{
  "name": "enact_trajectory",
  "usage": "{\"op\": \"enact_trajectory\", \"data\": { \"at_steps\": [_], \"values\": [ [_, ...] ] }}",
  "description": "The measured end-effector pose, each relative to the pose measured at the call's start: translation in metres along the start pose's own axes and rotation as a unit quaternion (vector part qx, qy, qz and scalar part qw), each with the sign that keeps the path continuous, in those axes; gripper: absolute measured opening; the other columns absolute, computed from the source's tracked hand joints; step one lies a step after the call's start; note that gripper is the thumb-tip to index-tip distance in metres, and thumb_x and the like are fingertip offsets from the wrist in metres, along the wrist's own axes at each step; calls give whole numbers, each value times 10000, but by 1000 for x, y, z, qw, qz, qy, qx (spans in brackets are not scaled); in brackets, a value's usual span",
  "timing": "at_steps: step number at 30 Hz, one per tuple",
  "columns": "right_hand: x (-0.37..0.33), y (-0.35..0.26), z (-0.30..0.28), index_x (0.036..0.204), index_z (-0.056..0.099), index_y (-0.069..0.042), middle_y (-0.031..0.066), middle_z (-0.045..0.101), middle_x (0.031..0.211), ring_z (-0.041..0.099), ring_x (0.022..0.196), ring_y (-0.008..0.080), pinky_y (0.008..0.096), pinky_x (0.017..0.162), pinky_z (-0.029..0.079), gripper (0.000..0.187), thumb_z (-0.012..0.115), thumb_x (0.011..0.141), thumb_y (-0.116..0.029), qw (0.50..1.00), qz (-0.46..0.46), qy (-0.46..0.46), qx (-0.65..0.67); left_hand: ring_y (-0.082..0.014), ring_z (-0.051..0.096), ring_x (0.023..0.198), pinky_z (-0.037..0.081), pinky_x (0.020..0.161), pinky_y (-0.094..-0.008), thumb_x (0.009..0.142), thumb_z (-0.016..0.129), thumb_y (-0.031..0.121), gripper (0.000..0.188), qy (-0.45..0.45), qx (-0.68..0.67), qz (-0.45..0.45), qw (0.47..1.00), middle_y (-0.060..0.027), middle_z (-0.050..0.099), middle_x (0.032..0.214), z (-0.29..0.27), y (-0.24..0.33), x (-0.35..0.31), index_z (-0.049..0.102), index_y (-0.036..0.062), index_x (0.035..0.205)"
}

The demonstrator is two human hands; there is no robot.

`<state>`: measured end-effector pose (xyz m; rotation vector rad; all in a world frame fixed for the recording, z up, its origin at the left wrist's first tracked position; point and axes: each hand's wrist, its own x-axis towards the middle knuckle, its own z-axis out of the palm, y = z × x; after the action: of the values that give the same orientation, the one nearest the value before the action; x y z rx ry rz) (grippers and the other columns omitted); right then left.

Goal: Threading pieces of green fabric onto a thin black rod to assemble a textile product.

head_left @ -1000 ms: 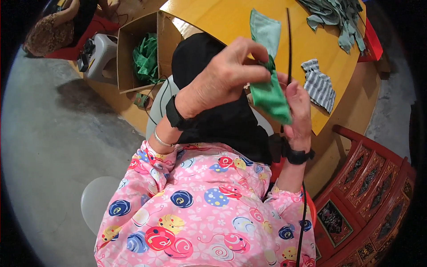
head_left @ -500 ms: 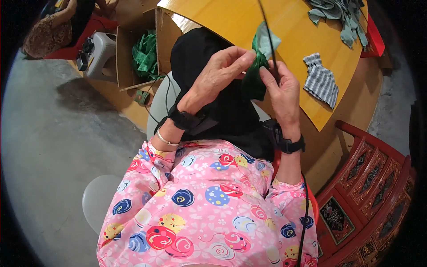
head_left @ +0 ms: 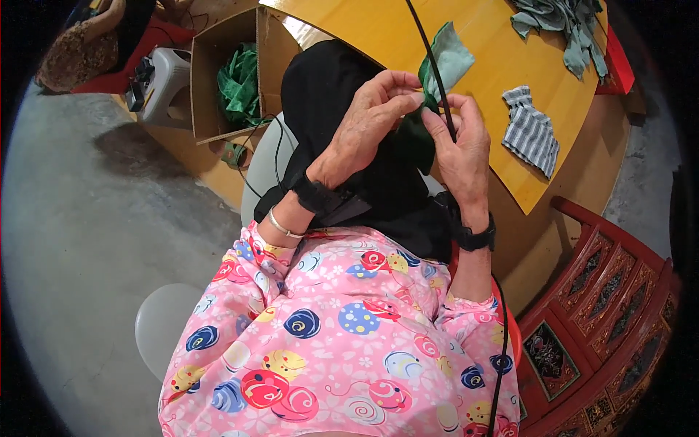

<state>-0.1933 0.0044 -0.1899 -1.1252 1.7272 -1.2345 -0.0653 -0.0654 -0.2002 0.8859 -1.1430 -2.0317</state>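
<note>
Between my two hands is a piece of green fabric (head_left: 450, 60), dark green on one side and pale green on the other, pinched narrow in its middle. My left hand (head_left: 373, 120) grips the narrow part with thumb and fingertips. From the other side my right hand (head_left: 460, 142) pinches the same spot, its thumb close to my left fingertips. The pale end flares up above the fingers, and the dark end hangs below over my black-covered lap. A black cable (head_left: 428, 51) crosses in front of the cloth and my right fingers.
A grey-striped cloth piece (head_left: 530, 131) lies on the yellow table (head_left: 364, 23), with pale green fabric (head_left: 564, 29) heaped at its far right. At left, a cardboard box (head_left: 206, 69) holds green cloth. A carved red chair (head_left: 582, 320) stands right; another person's arm (head_left: 95, 29) shows far left.
Both hands stay on the green fabric. Its pale end has swung slightly right and opened wider, while my left hand has shifted a little right and its fingers have curled more.
</note>
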Motion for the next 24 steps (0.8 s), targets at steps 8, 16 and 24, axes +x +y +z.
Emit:
{"op": "enact_trajectory", "data": {
  "at_steps": [8, 16, 24],
  "values": [
    [-3, 2, -1, 1040, 454, -19, 80, 611, 691, 575, 644, 132, 259, 577, 432, 264, 598, 839, -112, 996, 30, -10, 86, -75, 561, 824, 444, 697, -178, 822, 597, 84, 294, -56, -144, -39, 987, -23, 591, 959, -9, -6, 10, 530, -4, 1095],
    [-5, -3, -5, 955, 567, -12, 158, 598, 874, 601, 737, 278, 354, 623, 467, 143, 553, 823, -64, 979, -129, 97, -128, -63, 549, 759, 457, 650, -197, 792, 643, 94, 312, -36, -54, 16, 998, -23, 590, 923, -5, -3, 6, 541, 16, 1076],
    [-3, -8, -6, 932, 585, -8, 156, 591, 804, 590, 700, 287, 348, 615, 464, 161, 564, 819, -121, 974, -93, 53, -198, -72, 546, 737, 463, 645, -193, 829, 607, 90, 254, -71, -30, 25, 997, -29, 593, 909, -6, -4, 4, 543, 8, 1060]
  ]
}}
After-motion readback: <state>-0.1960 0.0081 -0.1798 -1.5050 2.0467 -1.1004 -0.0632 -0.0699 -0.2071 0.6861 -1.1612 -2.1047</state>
